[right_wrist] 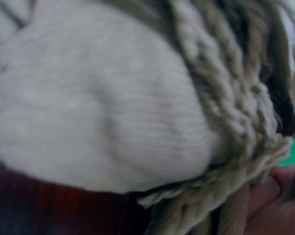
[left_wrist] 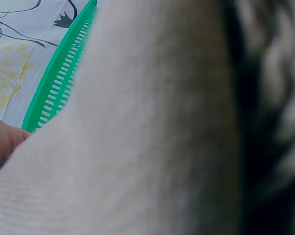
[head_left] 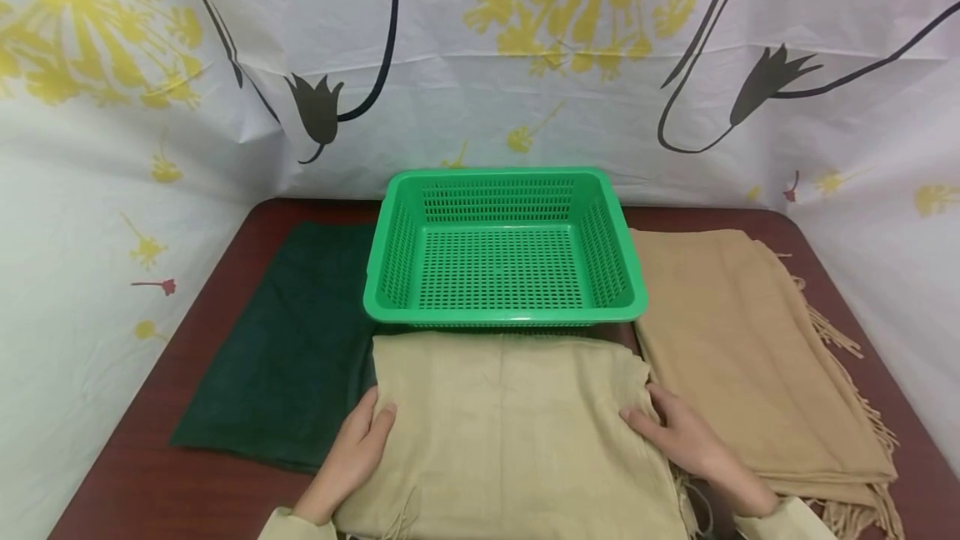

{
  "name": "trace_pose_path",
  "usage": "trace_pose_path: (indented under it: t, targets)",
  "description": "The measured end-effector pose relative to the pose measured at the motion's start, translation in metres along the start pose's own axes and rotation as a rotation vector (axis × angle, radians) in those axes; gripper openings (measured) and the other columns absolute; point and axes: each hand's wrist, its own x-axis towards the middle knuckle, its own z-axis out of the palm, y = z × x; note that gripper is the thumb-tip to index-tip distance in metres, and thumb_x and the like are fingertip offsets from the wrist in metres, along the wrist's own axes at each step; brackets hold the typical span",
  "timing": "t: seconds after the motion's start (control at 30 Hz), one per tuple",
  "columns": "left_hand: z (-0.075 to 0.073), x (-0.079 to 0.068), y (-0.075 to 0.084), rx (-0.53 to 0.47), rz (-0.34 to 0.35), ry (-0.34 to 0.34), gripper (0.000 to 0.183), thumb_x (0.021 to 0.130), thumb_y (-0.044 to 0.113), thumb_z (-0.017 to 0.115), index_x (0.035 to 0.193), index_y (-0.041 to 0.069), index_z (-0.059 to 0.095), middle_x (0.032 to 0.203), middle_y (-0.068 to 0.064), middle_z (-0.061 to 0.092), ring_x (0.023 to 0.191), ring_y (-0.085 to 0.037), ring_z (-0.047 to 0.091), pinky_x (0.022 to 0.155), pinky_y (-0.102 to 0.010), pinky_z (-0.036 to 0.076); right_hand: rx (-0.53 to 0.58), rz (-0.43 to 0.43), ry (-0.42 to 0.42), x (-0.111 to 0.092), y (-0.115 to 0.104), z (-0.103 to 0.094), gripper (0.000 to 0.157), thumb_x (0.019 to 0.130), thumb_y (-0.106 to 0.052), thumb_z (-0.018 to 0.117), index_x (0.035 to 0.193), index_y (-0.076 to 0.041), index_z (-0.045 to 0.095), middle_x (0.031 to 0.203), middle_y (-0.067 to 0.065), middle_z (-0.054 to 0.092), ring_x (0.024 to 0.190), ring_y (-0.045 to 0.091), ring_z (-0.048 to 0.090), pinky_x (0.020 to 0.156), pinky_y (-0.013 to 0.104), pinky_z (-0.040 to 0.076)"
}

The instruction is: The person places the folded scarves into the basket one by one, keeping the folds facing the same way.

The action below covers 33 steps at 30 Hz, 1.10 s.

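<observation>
A pale beige fringed scarf [head_left: 502, 440], folded into a broad panel, is stretched between my two hands in front of the green basket. At its left edge my left hand [head_left: 356, 450] grips the cloth, thumb on top and fingers tucked underneath. My right hand [head_left: 684, 433] holds the opposite edge the same way, with fringe hanging below it. In the left wrist view the cloth [left_wrist: 142, 127] fills most of the picture. Twisted fringe strands [right_wrist: 211, 63] run close past the right wrist camera, with part of the right hand [right_wrist: 279, 213] at the corner.
The green plastic basket [head_left: 498, 315] stands at the table's back middle, nothing inside. A folded dark green cloth [head_left: 288, 357] lies on the left, a folded tan fringed scarf [head_left: 750, 365] on the right. A flower-printed white sheet [head_left: 480, 107] hangs behind the dark red table [head_left: 135, 473].
</observation>
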Motion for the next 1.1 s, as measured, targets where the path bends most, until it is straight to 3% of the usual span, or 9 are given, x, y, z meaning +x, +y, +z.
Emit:
trace_pose_path:
  t: [0.17,0.4,0.6,0.9,1.1]
  targets:
    - [-0.0008,-0.0005,0.0010,-0.010,-0.006,-0.004,0.050,0.096,0.018,0.037,0.132,-0.014,0.024,0.134,-0.031,0.028,0.125,-0.038,0.025,0.100,-0.050,0.021,-0.030,0.004,-0.026,-0.0007,0.0019,0.0002,0.056,0.090,-0.025,0.052,0.130,0.009,0.032,0.125,0.025,0.043,0.108,0.031,0.046,0.080,0.028,0.043]
    - [-0.0027,-0.0018,0.0048,-0.022,-0.027,-0.002,0.052,0.096,0.018,0.038,0.133,-0.014,0.020,0.136,-0.031,0.023,0.126,-0.039,0.020,0.100,-0.051,0.018,0.011,-0.007,-0.050,-0.0014,-0.0003,-0.0024,0.058,0.090,-0.023,0.052,0.132,0.009,0.027,0.127,0.026,0.041,0.108,0.030,0.045,0.081,0.024,0.042]
    - [-0.0033,-0.0019,0.0059,-0.044,-0.002,0.013,0.050,0.095,0.015,0.039,0.134,-0.012,0.022,0.134,-0.030,0.027,0.124,-0.038,0.025,0.099,-0.051,0.021,0.052,0.009,-0.032,-0.0017,0.0018,0.0001,0.058,0.090,-0.021,0.053,0.132,0.009,0.028,0.127,0.026,0.040,0.109,0.030,0.043,0.081,0.023,0.041]
    - [-0.0061,-0.0003,0.0034,-0.057,0.004,0.083,0.045,0.093,0.013,0.044,0.131,-0.007,0.032,0.125,-0.025,0.041,0.115,-0.034,0.040,0.093,-0.048,0.032,0.370,0.129,-0.005,-0.0056,0.0026,0.0028,0.050,0.089,-0.013,0.054,0.125,0.012,0.032,0.111,0.030,0.048,0.073,0.023,0.062,0.060,0.036,0.051]
    - [-0.0076,-0.0009,0.0063,-0.090,-0.022,0.113,0.042,0.092,0.017,0.048,0.129,-0.001,0.038,0.119,-0.019,0.047,0.105,-0.028,0.047,0.087,-0.044,0.037,0.382,0.211,0.103,-0.0084,-0.0001,0.0053,0.046,0.085,-0.016,0.060,0.118,0.010,0.042,0.102,0.021,0.058,0.069,0.023,0.062,0.058,0.035,0.051]
